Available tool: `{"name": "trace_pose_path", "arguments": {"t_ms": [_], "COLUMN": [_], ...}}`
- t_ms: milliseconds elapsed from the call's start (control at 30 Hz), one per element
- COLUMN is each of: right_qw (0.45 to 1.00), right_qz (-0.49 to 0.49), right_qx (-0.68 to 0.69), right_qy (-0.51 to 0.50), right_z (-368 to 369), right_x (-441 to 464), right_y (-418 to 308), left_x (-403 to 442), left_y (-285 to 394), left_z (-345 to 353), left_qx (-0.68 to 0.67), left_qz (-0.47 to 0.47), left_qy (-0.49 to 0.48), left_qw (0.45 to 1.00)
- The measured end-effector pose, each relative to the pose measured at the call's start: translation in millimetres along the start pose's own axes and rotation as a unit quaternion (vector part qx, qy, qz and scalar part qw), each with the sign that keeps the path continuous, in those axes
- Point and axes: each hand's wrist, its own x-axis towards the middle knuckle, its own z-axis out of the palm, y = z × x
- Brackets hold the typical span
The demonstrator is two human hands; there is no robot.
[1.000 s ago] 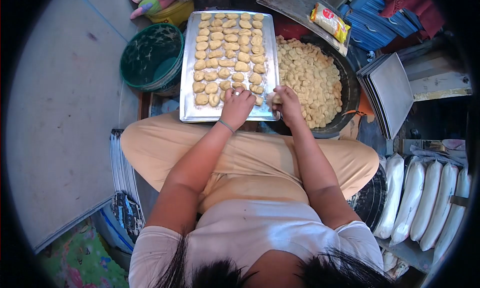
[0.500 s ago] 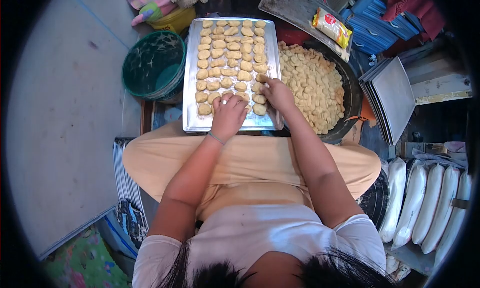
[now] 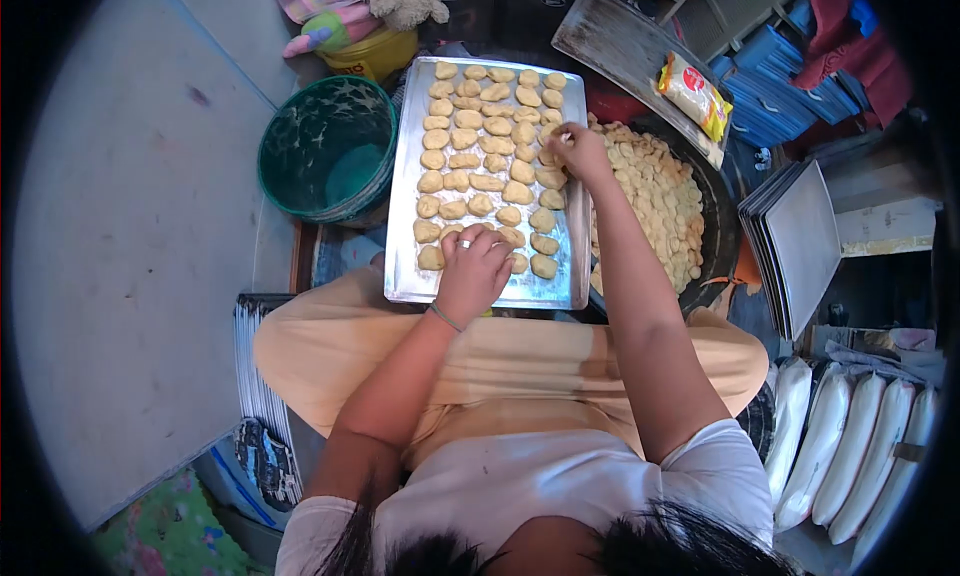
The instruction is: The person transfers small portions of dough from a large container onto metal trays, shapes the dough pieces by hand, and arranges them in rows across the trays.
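A metal baking tray lies in front of my crossed legs, with rows of small yellowish dough pieces on it. My left hand, wearing a ring, rests over the lower rows, its fingers spread and bent on the dough; the pieces under them are partly hidden. At the tray's right column, my right hand has thumb and fingers brought together on a dough piece, mostly covered by the fingertips. Right of the tray, a wide dark basin holds a heap of similar pieces, partly behind my right forearm.
A green bucket stands left of the tray. Behind the basin, a yellow-ended packet lies on a dark tray. Stacked metal trays lean at right, above several white filled bags. A yellow bucket sits behind.
My right hand has moved up the tray's right column, away from the lower pieces. My left hand stays over the lower rows. The whole view has shifted slightly.
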Motion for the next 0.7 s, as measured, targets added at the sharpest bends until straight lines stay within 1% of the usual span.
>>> {"name": "trace_pose_path", "arguments": {"t_ms": [67, 100, 200, 233, 300, 333, 367, 400, 433, 467, 533, 567, 600, 633, 667, 700], "right_qw": [0.993, 0.994, 0.999, 0.997, 0.975, 0.965, 0.959, 0.961, 0.966, 0.949, 0.943, 0.964, 0.972, 0.980, 0.974, 0.946], "right_qz": [-0.032, -0.016, 0.020, 0.039, -0.013, -0.033, -0.022, 0.027, 0.065, 0.061, -0.001, -0.064, -0.122, -0.124, -0.173, -0.264], "right_qx": [0.007, -0.025, 0.017, 0.038, 0.135, 0.170, 0.151, 0.106, 0.021, -0.152, -0.116, -0.036, 0.044, 0.091, 0.133, 0.186], "right_qy": [0.116, 0.101, 0.037, 0.061, 0.174, 0.196, 0.237, 0.256, 0.251, 0.268, 0.311, 0.254, 0.198, 0.126, 0.057, 0.012], "right_z": [8.9, 8.6, 8.4, 2.1, 3.7, -14.3, -29.3, -51.8, -61.4, -80.7, -71.1, -60.1, -51.1, -41.1, -27.5, -5.4], "right_x": [17.2, 22.0, 37.6, 38.5, 46.1, 38.2, 27.3, 4.7, 0.3, -32.4, -50.9, -54.8, -63.5, -84.5, -100.6, -112.5], "right_y": [-1.7, -6.4, -1.6, -4.6, 29.6, 39.2, 52.4, 49.9, 78.3, 39.8, 20.1, 2.1, -20.2, -69.3, -107.3, -134.4], "left_x": [1.1, 1.8, 2.5, 3.8, 5.3, 5.0, 3.0, 3.6, 3.0, -0.8, -4.8, -8.4, -13.8, -25.0, -38.6, -57.2], "left_y": [-2.0, -1.9, -2.1, -1.4, 0.9, 1.2, -2.1, -2.1, -2.6, -4.6, -3.6, -2.9, 1.2, -1.7, -4.5, -11.9], "left_z": [0.7, -0.1, -1.6, -1.5, -3.3, -5.6, -3.0, -6.7, -12.1, -20.3, -55.8, -84.2, -117.1, -142.1, -165.3, -183.9], "left_qx": [-0.003, -0.006, -0.009, -0.010, -0.003, 0.004, 0.019, 0.015, 0.014, 0.014, 0.056, 0.056, 0.054, 0.064, 0.079, 0.086], "left_qz": [-0.001, -0.004, -0.007, -0.007, -0.006, -0.009, 0.001, 0.007, 0.008, 0.006, -0.020, -0.045, -0.060, -0.088, -0.119, -0.126], "left_qy": [0.001, -0.002, -0.003, 0.001, -0.001, 0.000, 0.010, 0.024, 0.039, 0.052, 0.095, 0.104, 0.162, 0.217, 0.276, 0.328], "left_qw": [1.000, 1.000, 1.000, 1.000, 1.000, 1.000, 1.000, 1.000, 0.999, 0.999, 0.994, 0.992, 0.983, 0.970, 0.950, 0.932]}}
